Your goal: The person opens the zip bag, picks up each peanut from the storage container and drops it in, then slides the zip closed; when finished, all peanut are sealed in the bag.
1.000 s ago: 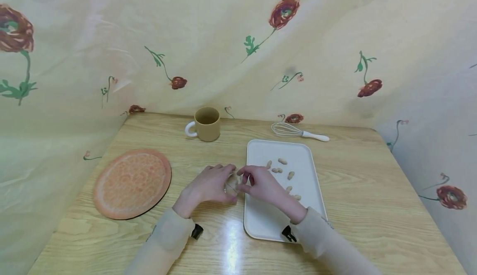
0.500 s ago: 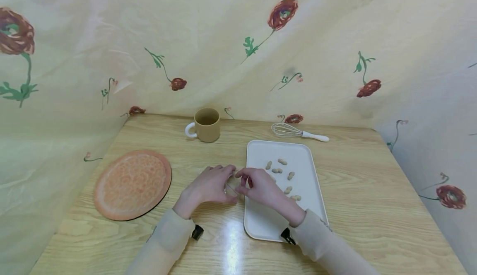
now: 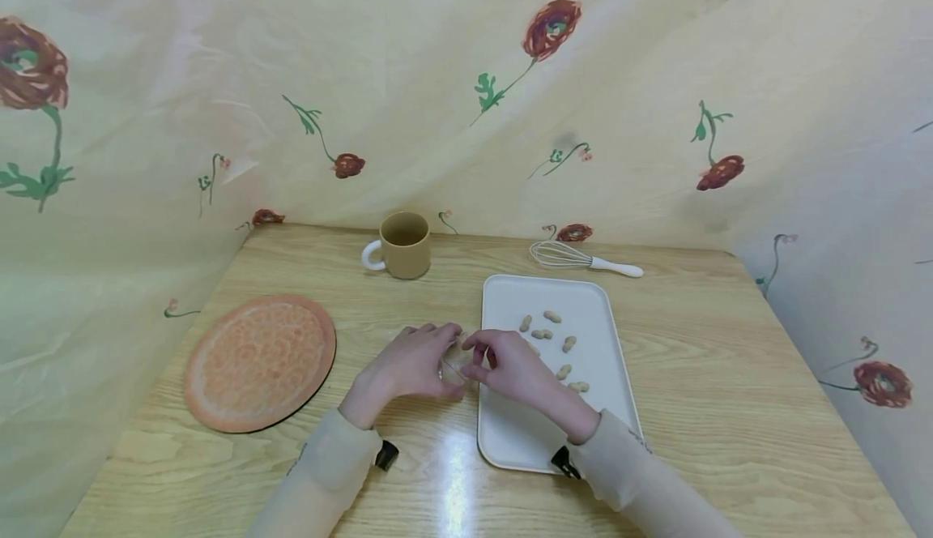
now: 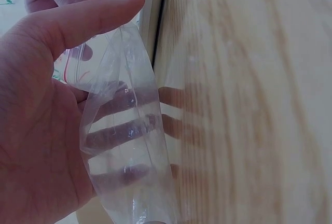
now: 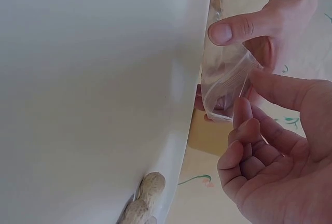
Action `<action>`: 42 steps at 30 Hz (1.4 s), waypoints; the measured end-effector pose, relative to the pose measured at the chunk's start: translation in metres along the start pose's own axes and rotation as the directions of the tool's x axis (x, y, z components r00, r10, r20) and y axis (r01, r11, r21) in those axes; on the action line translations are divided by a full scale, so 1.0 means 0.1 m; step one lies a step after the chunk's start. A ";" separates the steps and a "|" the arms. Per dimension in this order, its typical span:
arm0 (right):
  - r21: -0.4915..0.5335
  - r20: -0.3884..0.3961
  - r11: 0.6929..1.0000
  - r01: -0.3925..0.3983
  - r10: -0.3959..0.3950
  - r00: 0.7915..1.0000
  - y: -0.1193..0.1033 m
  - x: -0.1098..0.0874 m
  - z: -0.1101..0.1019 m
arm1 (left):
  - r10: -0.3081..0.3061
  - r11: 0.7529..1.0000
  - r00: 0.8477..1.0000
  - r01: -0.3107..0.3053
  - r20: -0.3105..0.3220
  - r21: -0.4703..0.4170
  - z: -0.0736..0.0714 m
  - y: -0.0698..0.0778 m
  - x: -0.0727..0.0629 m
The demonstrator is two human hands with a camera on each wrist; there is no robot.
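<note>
A clear plastic zip bag (image 4: 127, 136) spans the gap between my two hands. My left hand (image 3: 411, 360) holds it from the left, the thumb on one side and the fingers showing through the film on the other. At the bag's zip edge, my right hand (image 3: 510, 364) pinches the film between thumb and forefinger, its other fingers curled in. In the right wrist view the bag (image 5: 225, 76) hangs slack beside the tray's edge. Several unshelled peanuts (image 3: 542, 334) lie on the white tray (image 3: 513, 441), partly under my right hand.
A mustard mug (image 3: 406, 248) with a white handle stands at the back. A whisk (image 3: 583, 260) lies behind the tray. On the left is a round orange-pink mat (image 3: 258, 364). A flowered cloth (image 3: 452, 100) hangs behind the wooden table (image 3: 729, 408).
My right hand has shifted very slightly downward, uncovering more of a peanut at the tray's left. The left hand keeps its place on the zip bag.
</note>
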State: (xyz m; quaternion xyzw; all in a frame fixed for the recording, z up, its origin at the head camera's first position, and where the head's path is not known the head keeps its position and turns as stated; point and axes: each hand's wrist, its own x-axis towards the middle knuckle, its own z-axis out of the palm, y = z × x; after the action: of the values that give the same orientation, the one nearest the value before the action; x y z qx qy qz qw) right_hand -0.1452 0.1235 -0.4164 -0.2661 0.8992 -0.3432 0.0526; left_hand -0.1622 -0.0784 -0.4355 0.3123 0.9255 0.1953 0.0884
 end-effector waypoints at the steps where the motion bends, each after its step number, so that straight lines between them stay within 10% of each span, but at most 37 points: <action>1: -0.002 -0.003 1.000 -0.002 0.002 1.000 0.00 0.00 -0.01 | -0.002 1.000 1.000 0.002 0.003 0.002 0.00 0.00 0.00; 14: -0.013 -0.036 1.000 -0.012 0.012 0.999 0.14 -0.04 -0.22 | -0.016 1.000 1.000 0.016 0.017 0.003 -0.01 0.02 0.00; 29: 0.026 -0.085 0.999 0.030 -0.028 0.996 0.80 -0.04 -0.91 | -0.012 1.000 1.000 0.012 0.021 0.000 -0.02 0.01 -0.01; 42: -0.019 0.040 0.996 -0.090 0.091 0.995 1.26 -0.03 -1.06 | -0.007 1.000 0.999 0.007 0.034 -0.004 -0.03 0.02 -0.03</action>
State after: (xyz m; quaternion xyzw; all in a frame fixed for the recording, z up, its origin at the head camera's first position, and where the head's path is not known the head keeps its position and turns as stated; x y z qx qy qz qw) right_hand -0.2276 0.2655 -0.4176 -0.2324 0.9121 -0.3272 0.0840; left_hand -0.1598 -0.0801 -0.4318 0.3120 0.9246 0.1914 0.1056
